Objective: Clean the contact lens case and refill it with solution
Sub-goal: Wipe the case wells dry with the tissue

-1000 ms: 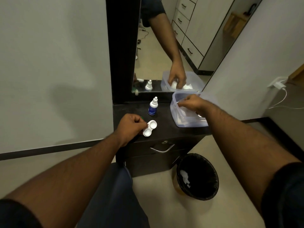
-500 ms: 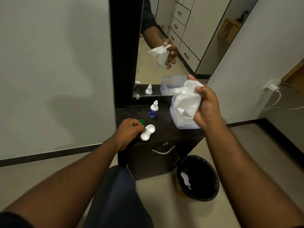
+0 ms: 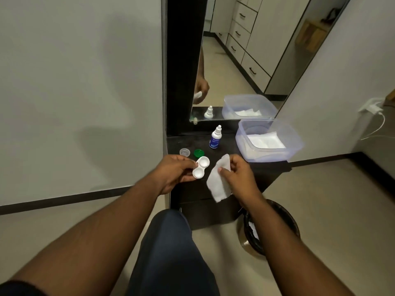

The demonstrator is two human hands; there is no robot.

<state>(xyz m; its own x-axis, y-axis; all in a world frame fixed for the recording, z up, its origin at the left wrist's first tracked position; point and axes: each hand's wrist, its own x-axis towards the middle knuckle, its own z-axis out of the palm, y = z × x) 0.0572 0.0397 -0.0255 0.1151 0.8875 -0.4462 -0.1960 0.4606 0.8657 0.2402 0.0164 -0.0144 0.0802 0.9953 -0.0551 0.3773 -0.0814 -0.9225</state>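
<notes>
Now left hand (image 3: 173, 174) gripping lens case (image 3: 201, 167), right hand (image 3: 239, 175) pinching tissue (image 3: 219, 182).

Counts on and around the dark cabinet (image 3: 252, 167)

On the cabinet: one solution bottle (image 3: 215, 138), two loose caps, one clear (image 3: 184, 152) and one green (image 3: 198, 153), and one plastic tub (image 3: 296, 138). Above it: one lens case (image 3: 201, 167), one tissue (image 3: 219, 181). Beside it: one bin (image 3: 284, 218), holding perhaps one tissue scrap.

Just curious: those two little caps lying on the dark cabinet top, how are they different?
The green cap is a solid, opaque green; the clear cap is see-through and greyish. The clear cap lies further left, nearer the wall. Both are small, round, off the lens case, and rest side by side on the cabinet.
</notes>
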